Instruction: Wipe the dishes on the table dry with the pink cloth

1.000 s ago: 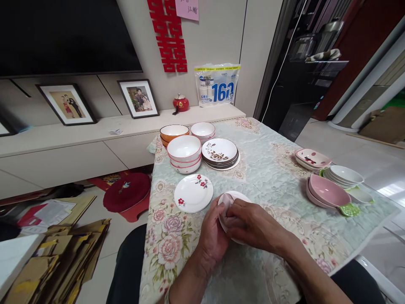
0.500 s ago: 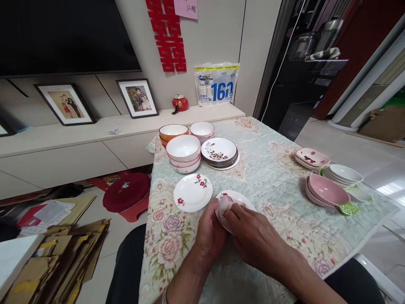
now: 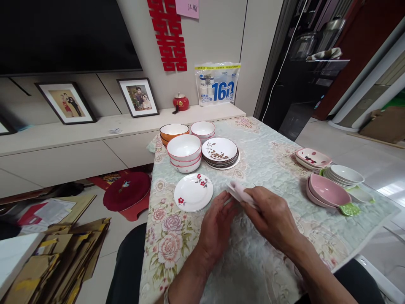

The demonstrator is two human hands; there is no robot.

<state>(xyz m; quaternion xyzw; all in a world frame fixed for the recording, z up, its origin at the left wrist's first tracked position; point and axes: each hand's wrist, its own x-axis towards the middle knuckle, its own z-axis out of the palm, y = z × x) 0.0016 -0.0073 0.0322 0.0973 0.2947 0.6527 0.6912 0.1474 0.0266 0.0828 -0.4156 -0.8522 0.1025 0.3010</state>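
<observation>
Over the near part of the table, a small white plate (image 3: 233,193) is tipped almost edge-on, its face mostly hidden. My right hand (image 3: 268,211) is closed on it at the right, with a crumpled pale pink cloth (image 3: 243,193) pressed against it. My left hand (image 3: 217,230) is just left of the plate, fingers stretched and apart; whether the fingertips touch its lower edge is hard to tell. A white plate with red flowers (image 3: 193,193) lies flat beyond my left hand, seemingly on another plate.
Pink-rimmed bowls (image 3: 184,147), orange bowls (image 3: 174,130) and brown-flowered plates (image 3: 219,150) stand stacked toward the back. At the right are pink dishes (image 3: 329,189), small white bowls (image 3: 346,174) and a strawberry-patterned dish (image 3: 313,156). A floral cloth (image 3: 171,249) covers the table.
The small plate has gone from facing up to nearly edge-on. My right hand has moved right with plate and cloth, and my left hand's fingers have spread from their grip.
</observation>
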